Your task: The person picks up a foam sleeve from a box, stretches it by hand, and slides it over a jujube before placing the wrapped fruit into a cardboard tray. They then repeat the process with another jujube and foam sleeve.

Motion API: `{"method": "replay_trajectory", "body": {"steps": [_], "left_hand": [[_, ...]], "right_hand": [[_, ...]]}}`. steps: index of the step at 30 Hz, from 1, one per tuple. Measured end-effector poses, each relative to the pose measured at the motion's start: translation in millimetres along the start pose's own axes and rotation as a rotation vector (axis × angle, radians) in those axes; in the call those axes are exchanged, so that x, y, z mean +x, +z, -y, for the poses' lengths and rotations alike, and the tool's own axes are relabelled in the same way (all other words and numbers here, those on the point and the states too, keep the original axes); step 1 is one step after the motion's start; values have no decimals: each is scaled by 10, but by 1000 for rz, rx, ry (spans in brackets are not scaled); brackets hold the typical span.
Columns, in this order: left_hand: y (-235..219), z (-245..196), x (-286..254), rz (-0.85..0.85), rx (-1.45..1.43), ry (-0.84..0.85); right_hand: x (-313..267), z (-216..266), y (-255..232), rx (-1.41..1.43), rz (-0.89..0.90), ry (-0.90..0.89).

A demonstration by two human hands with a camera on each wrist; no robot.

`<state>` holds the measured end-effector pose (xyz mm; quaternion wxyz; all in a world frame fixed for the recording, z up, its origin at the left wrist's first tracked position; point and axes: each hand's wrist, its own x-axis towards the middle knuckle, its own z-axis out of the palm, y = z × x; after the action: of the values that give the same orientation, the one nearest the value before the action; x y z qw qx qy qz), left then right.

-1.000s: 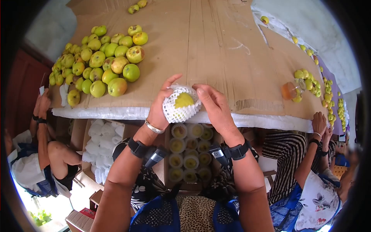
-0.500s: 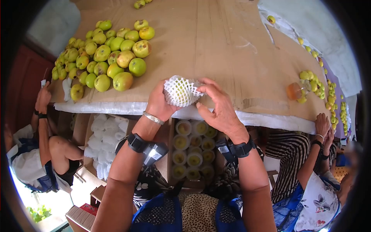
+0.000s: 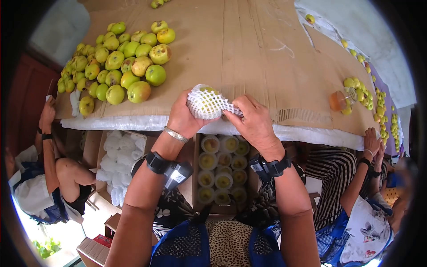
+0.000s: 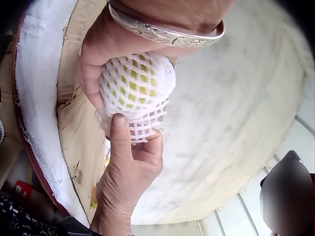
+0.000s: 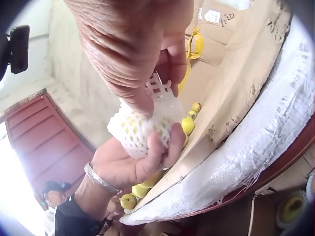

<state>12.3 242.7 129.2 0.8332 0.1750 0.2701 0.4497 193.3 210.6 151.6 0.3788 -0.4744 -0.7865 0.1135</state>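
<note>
A yellow-green apple (image 3: 208, 90) sits inside a white foam net sleeve (image 3: 202, 107) just above the table's front edge. My left hand (image 3: 182, 118) cups the sleeved apple from the left and below. With thumb and fingers, my right hand (image 3: 255, 121) pinches the loose end of the sleeve on the right. In the left wrist view, green skin shows through the mesh (image 4: 130, 81), and the right thumb (image 4: 119, 130) presses on the net's gathered end. The right wrist view shows the left fingers (image 5: 156, 147) wrapped around the netted fruit.
A pile of apples (image 3: 114, 60) covers the left of the cardboard-topped table (image 3: 231, 53). A jar of amber liquid (image 3: 337, 101) stands at right beside more apples. Below the edge are a box of netted apples (image 3: 223, 181) and white foam sleeves (image 3: 118, 155). People sit on both sides.
The apple's bare top was facing up, then the net was turned over it. My right hand has gone from loosely spread fingers beside the sleeve to pinching its end and stretching it rightward.
</note>
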Motion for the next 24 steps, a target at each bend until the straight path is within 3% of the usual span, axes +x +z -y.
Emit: {"method": "replay_trajectory", "body": {"steps": [6,9,12,15,21,24], "left_hand": [[55,131,32,-41,-103,34],[80,188,39,-108,-35,93],[10,165,77,-138,40,114],[16,228,80,-178,91,228],[45,237,60,-250,194,270],[59,259,55,-242,80,265]], "right_hand": [[1,29,94,116,-107,130],[15,62,108,213,-24,216],[70,101,-10,229,119,225],[24,22,76,23,59,112],[16,41,105,36,-32,107],[32,118,118,35,-90,104]]}}
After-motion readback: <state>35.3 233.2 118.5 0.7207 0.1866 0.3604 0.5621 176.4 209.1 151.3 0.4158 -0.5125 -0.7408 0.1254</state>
